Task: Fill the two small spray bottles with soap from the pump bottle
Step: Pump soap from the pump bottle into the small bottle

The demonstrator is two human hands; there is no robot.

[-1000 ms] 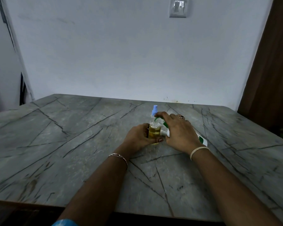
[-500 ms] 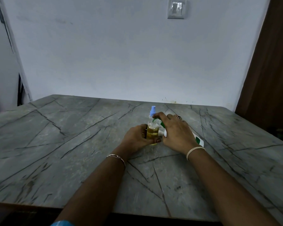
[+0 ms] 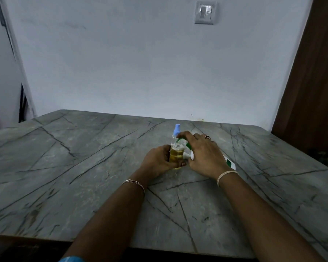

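Mid-fill, I judge: left hand clamps small clear yellow-filled bottle, right hand curls round white-green pump bottle; keep nozzle over neck.

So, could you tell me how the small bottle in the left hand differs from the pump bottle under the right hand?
The small bottle is clear and shows yellow liquid; the pump bottle is white and green. The small bottle stands upright, gripped by the left hand; the pump bottle leans over under the right hand. Both are held.
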